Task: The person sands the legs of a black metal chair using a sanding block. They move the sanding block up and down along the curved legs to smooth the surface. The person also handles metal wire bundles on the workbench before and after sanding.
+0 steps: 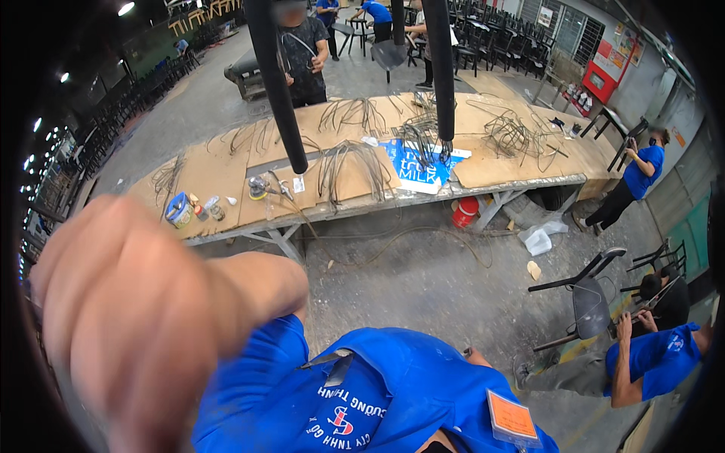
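Note:
My left hand (143, 317) is raised very close at the left, large and smeared by motion. Its fingers look curled in, but whether they hold anything cannot be made out. Only a small part of my right hand (477, 357) shows beside my blue shirt, its fingers mostly hidden. Two black tapered legs, the left leg (276, 83) and the right leg (438, 72), hang down from the upper edge in front of me. What they join is out of view. Below them, bundles of thin bent wire (351, 174) lie on a cardboard-covered table (483, 162).
A blue tub (179, 210), small jars (217, 211) and a sander-like tool (259, 187) stand along the table's front left. Under it is a red bucket (465, 211). A person (302, 57) stands behind; others work right, near a tipped black chair (589, 306). A hose (400, 235) crosses the floor.

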Action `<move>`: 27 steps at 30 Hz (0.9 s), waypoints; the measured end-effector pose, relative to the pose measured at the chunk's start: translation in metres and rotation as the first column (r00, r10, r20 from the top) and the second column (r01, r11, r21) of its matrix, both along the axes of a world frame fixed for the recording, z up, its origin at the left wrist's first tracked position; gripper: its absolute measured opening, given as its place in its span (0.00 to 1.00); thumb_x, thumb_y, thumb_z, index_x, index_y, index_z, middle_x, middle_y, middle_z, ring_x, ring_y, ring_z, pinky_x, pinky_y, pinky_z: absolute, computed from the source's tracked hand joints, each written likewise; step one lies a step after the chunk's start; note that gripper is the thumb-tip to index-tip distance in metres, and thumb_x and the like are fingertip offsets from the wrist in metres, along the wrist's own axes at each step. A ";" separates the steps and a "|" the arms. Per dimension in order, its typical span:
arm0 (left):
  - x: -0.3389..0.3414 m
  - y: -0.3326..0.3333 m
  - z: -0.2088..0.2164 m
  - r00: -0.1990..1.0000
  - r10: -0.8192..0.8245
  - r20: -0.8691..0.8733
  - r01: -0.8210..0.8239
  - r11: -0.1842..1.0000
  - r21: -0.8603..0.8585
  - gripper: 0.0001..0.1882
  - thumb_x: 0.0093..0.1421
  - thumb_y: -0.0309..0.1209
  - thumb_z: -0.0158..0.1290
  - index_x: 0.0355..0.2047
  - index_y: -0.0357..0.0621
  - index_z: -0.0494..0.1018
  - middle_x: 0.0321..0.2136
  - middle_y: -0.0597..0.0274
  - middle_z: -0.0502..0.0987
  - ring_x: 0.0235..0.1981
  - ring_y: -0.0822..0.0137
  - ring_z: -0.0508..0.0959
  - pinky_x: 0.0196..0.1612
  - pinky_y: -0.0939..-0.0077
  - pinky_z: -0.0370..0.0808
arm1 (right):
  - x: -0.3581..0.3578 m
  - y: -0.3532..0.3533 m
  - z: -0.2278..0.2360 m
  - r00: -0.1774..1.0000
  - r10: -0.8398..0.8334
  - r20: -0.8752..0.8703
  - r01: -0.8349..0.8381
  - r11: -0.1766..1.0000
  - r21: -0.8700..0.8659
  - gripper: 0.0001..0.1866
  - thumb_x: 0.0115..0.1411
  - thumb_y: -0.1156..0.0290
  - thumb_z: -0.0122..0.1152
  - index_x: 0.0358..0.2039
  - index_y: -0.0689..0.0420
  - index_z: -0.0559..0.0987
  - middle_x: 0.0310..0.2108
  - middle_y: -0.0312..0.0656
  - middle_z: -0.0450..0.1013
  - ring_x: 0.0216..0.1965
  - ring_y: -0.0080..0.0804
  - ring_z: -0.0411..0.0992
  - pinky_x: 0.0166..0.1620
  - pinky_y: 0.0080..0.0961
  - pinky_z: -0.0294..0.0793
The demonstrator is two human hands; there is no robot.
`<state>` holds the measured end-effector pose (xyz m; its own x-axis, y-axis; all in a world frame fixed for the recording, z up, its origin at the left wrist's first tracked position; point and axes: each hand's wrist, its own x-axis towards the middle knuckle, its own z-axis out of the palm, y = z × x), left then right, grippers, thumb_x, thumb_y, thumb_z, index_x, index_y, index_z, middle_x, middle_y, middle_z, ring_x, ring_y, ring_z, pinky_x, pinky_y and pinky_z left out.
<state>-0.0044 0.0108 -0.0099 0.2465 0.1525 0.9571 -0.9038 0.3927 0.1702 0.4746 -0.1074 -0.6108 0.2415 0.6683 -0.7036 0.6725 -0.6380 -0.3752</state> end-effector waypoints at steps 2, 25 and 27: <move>-0.008 0.038 -0.013 0.885 0.451 0.115 -0.458 0.888 0.044 0.19 0.58 0.37 0.49 0.10 0.51 0.66 0.13 0.66 0.70 0.17 0.72 0.71 0.46 0.56 0.66 | -0.006 0.000 0.005 1.000 -0.019 0.008 0.019 1.000 0.004 0.26 0.48 0.70 0.66 0.48 0.58 0.68 0.35 0.53 0.74 0.34 0.42 0.74 0.33 0.36 0.74; -0.062 0.357 -0.230 -0.713 0.273 -0.646 -0.653 -0.595 0.469 0.34 0.42 0.38 0.67 0.46 0.35 0.65 0.37 0.53 0.74 0.35 0.62 0.75 0.40 0.70 0.70 | 0.002 -0.031 -0.010 0.995 -0.091 0.049 0.092 0.996 -0.019 0.34 0.43 0.61 0.68 0.50 0.60 0.68 0.44 0.55 0.72 0.47 0.48 0.71 0.47 0.35 0.71; -0.067 0.353 -0.237 -0.718 0.250 -0.650 -0.636 -0.615 0.466 0.30 0.42 0.37 0.67 0.42 0.35 0.68 0.33 0.55 0.75 0.33 0.64 0.75 0.39 0.72 0.71 | -0.001 -0.033 -0.002 0.996 -0.071 0.054 0.073 0.997 -0.029 0.33 0.43 0.62 0.68 0.49 0.60 0.69 0.44 0.55 0.72 0.47 0.48 0.71 0.47 0.35 0.71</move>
<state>-0.0712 0.3641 -0.2471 -0.5449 0.6833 0.4860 0.3508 -0.3407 0.8723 0.4739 -0.1401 -0.6129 0.3252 0.6263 -0.7085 0.6429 -0.6959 -0.3200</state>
